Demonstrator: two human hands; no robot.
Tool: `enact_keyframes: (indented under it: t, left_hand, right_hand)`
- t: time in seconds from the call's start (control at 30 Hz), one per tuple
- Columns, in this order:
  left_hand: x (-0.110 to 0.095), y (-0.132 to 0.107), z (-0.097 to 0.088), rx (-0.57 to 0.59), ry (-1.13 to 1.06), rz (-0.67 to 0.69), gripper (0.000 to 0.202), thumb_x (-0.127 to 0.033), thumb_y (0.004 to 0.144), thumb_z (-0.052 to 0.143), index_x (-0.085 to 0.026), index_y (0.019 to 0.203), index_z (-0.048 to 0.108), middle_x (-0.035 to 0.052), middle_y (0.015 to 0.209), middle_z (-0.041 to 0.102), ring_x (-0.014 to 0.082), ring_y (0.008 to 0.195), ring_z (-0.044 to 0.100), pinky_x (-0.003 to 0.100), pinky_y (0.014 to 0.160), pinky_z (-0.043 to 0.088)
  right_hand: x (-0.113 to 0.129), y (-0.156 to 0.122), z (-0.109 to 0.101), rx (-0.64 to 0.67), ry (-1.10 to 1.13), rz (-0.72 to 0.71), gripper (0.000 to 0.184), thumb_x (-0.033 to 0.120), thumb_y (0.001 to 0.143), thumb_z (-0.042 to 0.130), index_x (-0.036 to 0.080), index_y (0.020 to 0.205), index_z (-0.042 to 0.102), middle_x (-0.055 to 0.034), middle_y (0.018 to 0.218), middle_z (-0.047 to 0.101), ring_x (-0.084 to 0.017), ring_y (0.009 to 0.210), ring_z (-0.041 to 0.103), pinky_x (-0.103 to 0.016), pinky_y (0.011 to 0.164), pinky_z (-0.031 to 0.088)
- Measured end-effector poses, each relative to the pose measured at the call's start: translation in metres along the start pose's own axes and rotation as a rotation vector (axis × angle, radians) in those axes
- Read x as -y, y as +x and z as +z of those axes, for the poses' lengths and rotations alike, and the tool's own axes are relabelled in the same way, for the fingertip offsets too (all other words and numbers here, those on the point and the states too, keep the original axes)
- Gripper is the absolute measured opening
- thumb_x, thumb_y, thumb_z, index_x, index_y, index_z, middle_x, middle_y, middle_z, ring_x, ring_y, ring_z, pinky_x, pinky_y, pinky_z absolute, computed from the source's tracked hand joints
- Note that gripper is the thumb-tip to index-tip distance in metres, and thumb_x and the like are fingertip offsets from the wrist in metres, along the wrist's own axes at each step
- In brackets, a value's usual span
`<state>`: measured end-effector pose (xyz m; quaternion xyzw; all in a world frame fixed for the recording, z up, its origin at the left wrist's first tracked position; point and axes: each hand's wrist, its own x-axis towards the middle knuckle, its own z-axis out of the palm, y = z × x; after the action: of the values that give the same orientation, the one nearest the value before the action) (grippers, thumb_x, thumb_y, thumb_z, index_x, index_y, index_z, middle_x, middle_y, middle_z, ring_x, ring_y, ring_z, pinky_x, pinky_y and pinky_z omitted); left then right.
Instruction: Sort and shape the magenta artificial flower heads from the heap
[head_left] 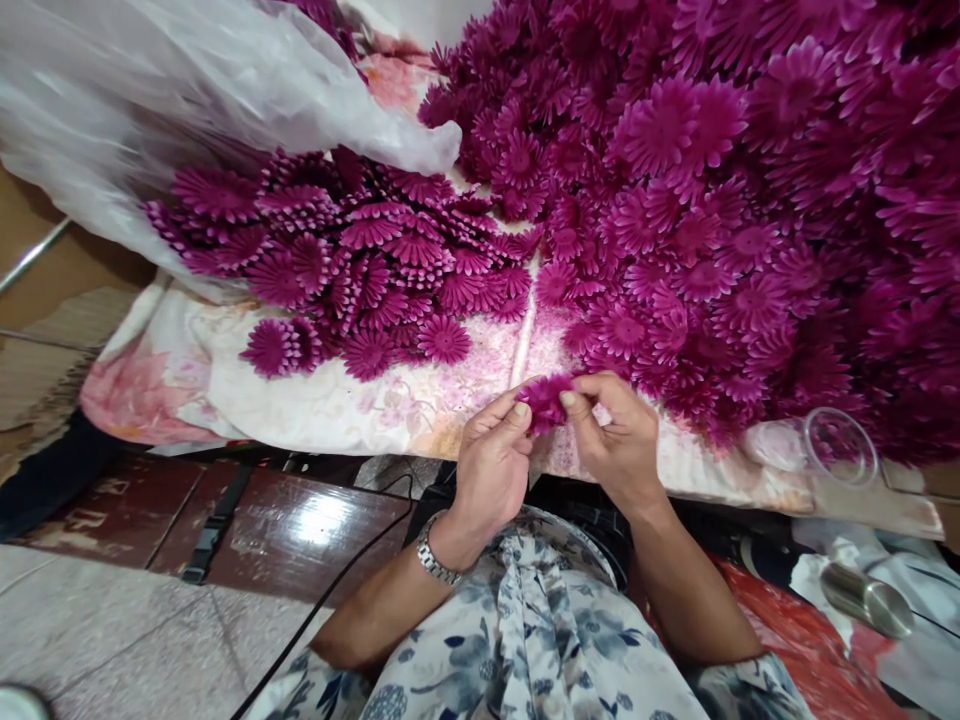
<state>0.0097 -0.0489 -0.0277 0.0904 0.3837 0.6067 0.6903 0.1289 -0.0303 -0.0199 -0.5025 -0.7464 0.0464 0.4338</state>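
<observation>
Flower (547,402) pinched by left hand (493,455) and right hand (619,435) | I judge: could tear if tugged unevenly

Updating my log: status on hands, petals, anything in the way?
Left hand, right hand pinching purple petals. Plastic bag crowds left flower pile, away from hands.

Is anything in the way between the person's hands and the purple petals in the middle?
No, nothing I can see. The left hand and right hand both pinch the purple petals with thumb and finger. The big flower pile and the plastic bag lie off to the sides, not between.
</observation>
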Motion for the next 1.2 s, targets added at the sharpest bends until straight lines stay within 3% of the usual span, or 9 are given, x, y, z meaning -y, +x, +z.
enact_keyframes:
  t: [0.17,0.3,0.37,0.47,0.53,0.8,1.0,1.1,1.2]
  left_hand:
    - [-0.004,0.002,-0.002,-0.013,-0.046,0.025,0.019,-0.022,0.062,0.076,-0.016,0.079,0.072,0.0030,0.078,0.073,0.0127,0.073,0.066,0.025,0.074,0.051]
    - [-0.003,0.002,0.000,-0.010,-0.054,0.012,0.014,-0.021,0.063,0.076,-0.016,0.076,0.071,0.0019,0.077,0.071,0.0119,0.073,0.065,0.023,0.072,0.051]
    - [-0.003,0.002,0.001,0.003,-0.047,-0.014,0.016,-0.020,0.064,0.075,-0.016,0.078,0.071,0.0015,0.075,0.070,0.0100,0.071,0.063,0.020,0.069,0.049]
    - [-0.002,0.001,0.003,0.064,-0.033,-0.041,0.015,-0.019,0.066,0.073,-0.014,0.080,0.072,0.0022,0.074,0.069,0.0081,0.068,0.060,0.017,0.067,0.047]
    - [-0.001,-0.001,0.002,0.085,-0.018,-0.041,0.015,-0.020,0.067,0.073,-0.013,0.080,0.073,0.0033,0.074,0.069,0.0088,0.068,0.060,0.018,0.070,0.047]
    - [0.004,-0.002,-0.004,0.032,0.052,-0.010,0.027,-0.027,0.063,0.077,-0.014,0.086,0.074,0.0047,0.077,0.071,0.0100,0.070,0.060,0.018,0.067,0.046]
    - [-0.003,-0.002,-0.001,0.035,0.028,0.017,0.021,-0.029,0.062,0.078,-0.016,0.077,0.073,0.0025,0.071,0.069,0.0104,0.066,0.060,0.021,0.066,0.047]
    - [-0.005,-0.001,0.000,0.023,0.010,0.009,0.020,-0.028,0.062,0.078,-0.016,0.076,0.073,0.0015,0.071,0.069,0.0086,0.065,0.059,0.018,0.065,0.047]
    - [-0.004,-0.001,0.002,0.019,-0.004,-0.007,0.020,-0.026,0.062,0.078,-0.016,0.079,0.073,0.0011,0.070,0.069,0.0075,0.065,0.059,0.017,0.065,0.046]
  right_hand:
    - [-0.041,0.029,-0.041,-0.320,-0.346,0.045,0.005,0.019,0.082,0.058,0.016,0.081,0.061,-0.0005,0.070,0.054,-0.012,0.064,0.050,-0.027,0.062,0.044]
    - [-0.045,0.038,-0.055,-0.216,-0.527,0.038,0.029,0.027,0.081,0.061,0.011,0.106,0.063,-0.0138,0.097,0.058,-0.023,0.094,0.054,-0.039,0.082,0.047]
    - [-0.030,0.031,-0.044,-0.119,-0.347,-0.007,0.025,0.028,0.081,0.062,0.014,0.102,0.063,-0.0127,0.094,0.059,-0.021,0.089,0.056,-0.035,0.076,0.049]
    - [-0.006,0.015,-0.017,0.223,0.041,-0.029,0.013,0.026,0.079,0.065,0.017,0.088,0.060,-0.0031,0.073,0.058,-0.015,0.071,0.055,-0.029,0.066,0.048]
    - [0.000,0.008,-0.003,0.265,0.127,0.007,0.009,0.022,0.079,0.065,0.018,0.081,0.057,-0.0002,0.070,0.055,-0.013,0.067,0.052,-0.026,0.062,0.046]
    - [0.000,0.005,0.002,0.176,0.173,0.006,0.008,0.013,0.084,0.055,0.019,0.078,0.057,0.0013,0.066,0.055,-0.010,0.061,0.053,-0.022,0.056,0.043]
    - [-0.033,0.036,-0.039,-0.245,-0.244,-0.001,0.007,0.019,0.083,0.057,0.019,0.087,0.063,-0.0016,0.071,0.056,-0.014,0.065,0.052,-0.028,0.061,0.043]
    - [-0.043,0.046,-0.054,-0.225,-0.523,-0.029,0.030,0.026,0.084,0.057,0.014,0.111,0.061,-0.0123,0.095,0.058,-0.023,0.093,0.053,-0.040,0.081,0.045]
    - [-0.026,0.037,-0.040,-0.059,-0.318,-0.108,0.027,0.023,0.080,0.063,0.015,0.106,0.062,-0.0119,0.096,0.059,-0.021,0.092,0.054,-0.036,0.077,0.048]
